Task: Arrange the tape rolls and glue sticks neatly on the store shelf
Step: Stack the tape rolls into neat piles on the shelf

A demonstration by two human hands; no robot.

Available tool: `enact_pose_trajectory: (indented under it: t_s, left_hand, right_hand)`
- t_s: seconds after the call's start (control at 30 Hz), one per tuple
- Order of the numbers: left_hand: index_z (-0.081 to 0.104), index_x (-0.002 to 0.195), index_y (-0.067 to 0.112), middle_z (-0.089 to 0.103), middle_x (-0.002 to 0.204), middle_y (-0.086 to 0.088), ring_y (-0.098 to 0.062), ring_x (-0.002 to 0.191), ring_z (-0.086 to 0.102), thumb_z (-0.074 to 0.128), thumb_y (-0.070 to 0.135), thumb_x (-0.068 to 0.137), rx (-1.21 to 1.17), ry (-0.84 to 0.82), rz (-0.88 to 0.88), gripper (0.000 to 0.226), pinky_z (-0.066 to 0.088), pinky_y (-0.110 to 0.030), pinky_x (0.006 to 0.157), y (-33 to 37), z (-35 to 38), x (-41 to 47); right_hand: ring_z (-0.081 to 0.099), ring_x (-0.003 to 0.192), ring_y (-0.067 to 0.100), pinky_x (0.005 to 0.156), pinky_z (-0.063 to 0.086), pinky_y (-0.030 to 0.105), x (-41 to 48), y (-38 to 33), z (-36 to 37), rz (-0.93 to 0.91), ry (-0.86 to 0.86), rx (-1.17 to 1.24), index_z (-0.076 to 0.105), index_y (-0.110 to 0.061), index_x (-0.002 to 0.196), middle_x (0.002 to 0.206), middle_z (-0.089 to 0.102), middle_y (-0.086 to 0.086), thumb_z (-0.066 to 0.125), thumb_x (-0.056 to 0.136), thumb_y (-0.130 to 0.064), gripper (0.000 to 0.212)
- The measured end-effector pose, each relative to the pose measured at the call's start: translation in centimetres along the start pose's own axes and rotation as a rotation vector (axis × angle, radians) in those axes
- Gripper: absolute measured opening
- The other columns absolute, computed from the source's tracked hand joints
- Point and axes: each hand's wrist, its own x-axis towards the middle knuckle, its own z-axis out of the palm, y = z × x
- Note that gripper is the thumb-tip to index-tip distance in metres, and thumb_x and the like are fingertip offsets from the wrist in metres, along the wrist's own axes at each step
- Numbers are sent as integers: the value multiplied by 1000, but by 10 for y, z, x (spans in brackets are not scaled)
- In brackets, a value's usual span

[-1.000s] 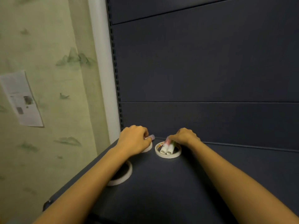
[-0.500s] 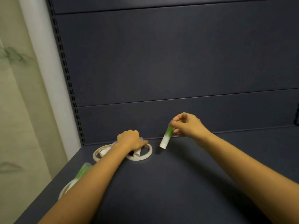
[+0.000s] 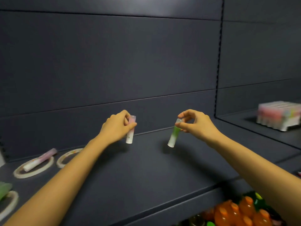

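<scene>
My left hand (image 3: 116, 126) grips a pink-and-white glue stick (image 3: 130, 132) upright, just above the dark shelf (image 3: 138, 173). My right hand (image 3: 197, 123) pinches the cap of a green-and-white glue stick (image 3: 174, 136), which hangs tilted a little above the shelf. At the left, a white tape roll (image 3: 33, 168) lies flat with another pink glue stick (image 3: 39, 159) across it. A second tape roll (image 3: 68, 156) lies beside it, partly behind my left forearm. A third roll (image 3: 9, 203) with a green stick (image 3: 4, 190) sits at the far left edge.
A pack of pastel-coloured boxes (image 3: 279, 115) stands on the neighbouring shelf section at the right, past a slotted upright (image 3: 218, 62). Orange bottles (image 3: 236, 211) fill the level below at the bottom right. The dark back panel (image 3: 114, 62) rises right behind the shelf.
The view has swung right. My left hand has lifted a pink glue stick off the tape rolls and carried it right. My right hand has moved right with the green stick.
</scene>
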Motion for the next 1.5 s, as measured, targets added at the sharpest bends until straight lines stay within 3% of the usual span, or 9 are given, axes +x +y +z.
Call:
enact_pose_trajectory:
  t_s: [0.3, 0.4, 0.57, 0.67, 0.9, 1.13, 1.27, 1.4, 1.5]
  left_hand:
    - [61, 91, 21, 59, 82, 9, -20, 80, 57, 61, 37, 85, -110, 2, 225, 18, 47, -32, 72, 179, 96, -14]
    - [62, 90, 21, 57, 79, 11, -17, 77, 55, 62, 37, 84, -157, 12, 267, 17, 44, -30, 68, 228, 125, -16]
    - [58, 86, 24, 59, 78, 13, -18, 76, 56, 67, 31, 79, -215, -4, 325, 14, 49, -34, 72, 300, 163, -11]
    - [58, 85, 25, 63, 81, 11, -17, 76, 59, 70, 30, 76, -227, -37, 354, 16, 51, -35, 73, 338, 183, -2]
    - [59, 77, 28, 60, 72, 16, -12, 69, 53, 73, 30, 73, -262, -68, 412, 15, 38, -25, 60, 403, 233, 28]
    - [60, 87, 25, 54, 70, 19, -14, 76, 56, 72, 29, 74, -189, 12, 406, 19, 45, -28, 69, 439, 273, 60]
    - [60, 85, 26, 50, 64, 22, -12, 72, 52, 71, 30, 74, -128, 62, 396, 16, 41, -27, 67, 446, 287, 73]
    - [61, 86, 25, 47, 62, 21, -13, 70, 51, 70, 32, 75, -80, 92, 344, 16, 37, -26, 66, 452, 301, 79]
    - [61, 87, 24, 51, 70, 15, -15, 74, 54, 69, 32, 76, -5, 106, 332, 16, 37, -26, 65, 455, 308, 80]
  right_hand:
    - [68, 82, 21, 86, 55, 43, -43, 79, -178, 29, 163, -182, 66, -15, 99, 88, 66, 0, 69, 83, -16, 17]
    - [67, 89, 24, 82, 53, 35, -55, 103, -228, 28, 212, -253, 65, -14, 97, 85, 64, 1, 69, 83, -15, 15]
    - [63, 88, 18, 83, 49, 34, -69, 136, -295, 56, 277, -413, 67, -11, 105, 93, 66, 1, 71, 82, -23, 26]
    - [60, 78, 12, 76, 49, 30, -72, 151, -327, 54, 312, -418, 67, -12, 103, 85, 62, -5, 72, 81, -21, 24]
    - [62, 79, 11, 68, 46, 23, -60, 184, -378, 23, 339, -401, 67, -15, 99, 92, 66, -2, 70, 83, -20, 17]
    - [60, 75, 8, 63, 45, 13, -11, 230, -403, -43, 260, -403, 67, -16, 104, 92, 66, -3, 70, 82, -20, 22]
    - [63, 79, 15, 75, 52, 28, 19, 247, -407, -102, 197, -376, 67, -18, 103, 92, 67, 1, 71, 81, -19, 22]
    - [57, 69, 4, 69, 44, 17, 40, 260, -405, -173, 170, -301, 68, -18, 100, 80, 60, -10, 73, 80, -18, 21]
    - [60, 74, 9, 77, 51, 28, 51, 269, -402, -210, 129, -277, 68, -17, 101, 90, 66, -2, 73, 80, -17, 22]
